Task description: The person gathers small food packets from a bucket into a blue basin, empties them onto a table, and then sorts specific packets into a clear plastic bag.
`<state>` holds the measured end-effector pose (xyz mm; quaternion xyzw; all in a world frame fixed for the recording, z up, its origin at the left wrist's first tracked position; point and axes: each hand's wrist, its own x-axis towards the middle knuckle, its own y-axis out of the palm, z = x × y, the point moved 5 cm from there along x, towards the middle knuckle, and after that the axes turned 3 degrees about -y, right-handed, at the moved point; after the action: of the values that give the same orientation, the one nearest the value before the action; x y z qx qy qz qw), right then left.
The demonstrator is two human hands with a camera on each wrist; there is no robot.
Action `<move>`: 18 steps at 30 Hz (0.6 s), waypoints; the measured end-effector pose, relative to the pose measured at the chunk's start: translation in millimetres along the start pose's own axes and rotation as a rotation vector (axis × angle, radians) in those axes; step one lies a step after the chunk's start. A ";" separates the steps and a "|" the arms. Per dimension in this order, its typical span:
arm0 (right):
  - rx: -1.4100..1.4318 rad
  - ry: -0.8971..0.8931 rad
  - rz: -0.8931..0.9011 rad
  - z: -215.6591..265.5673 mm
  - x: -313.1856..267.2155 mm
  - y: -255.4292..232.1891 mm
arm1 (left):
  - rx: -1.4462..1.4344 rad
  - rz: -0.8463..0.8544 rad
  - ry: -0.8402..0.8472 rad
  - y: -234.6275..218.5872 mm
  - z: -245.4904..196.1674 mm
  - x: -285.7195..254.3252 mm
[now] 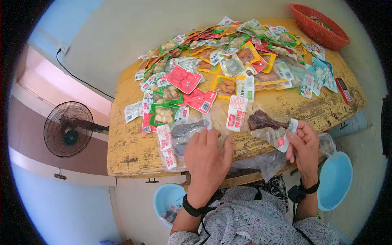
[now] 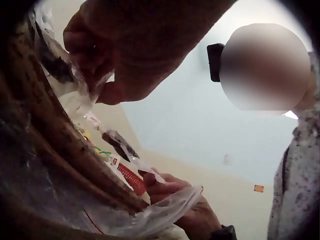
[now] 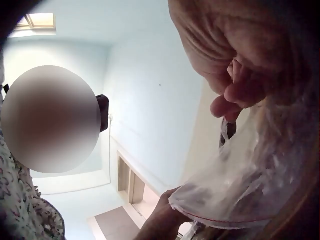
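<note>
My right hand pinches the white-labelled end of a clear packet with a dark brown drumstick in it, tilted over the table's front edge. My left hand is on the left, over a second clear packet with dark contents and red-and-white labels. In the left wrist view, the thumb and fingers of that hand pinch clear plastic. Between the hands, a clear zip bag with a red seal line hangs over the table edge. Its film spreads below my right hand in the right wrist view.
Heaped snack packets cover the back of the worn yellow table. A red basket stands at the back right corner, and a phone lies near the right edge. Blue basins flank me below. A fan is at left.
</note>
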<state>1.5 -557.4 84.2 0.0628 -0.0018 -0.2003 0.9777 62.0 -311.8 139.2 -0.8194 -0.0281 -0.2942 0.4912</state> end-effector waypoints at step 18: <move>0.026 0.104 0.257 17.7 11.8 13.5 | -0.278 -0.251 0.076 -14.2 6.6 -8.1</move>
<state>17.1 -551.9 103.2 0.0849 0.0381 -0.0696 0.9932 53.6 -297.1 144.0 -0.8577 -0.0707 -0.3848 0.3336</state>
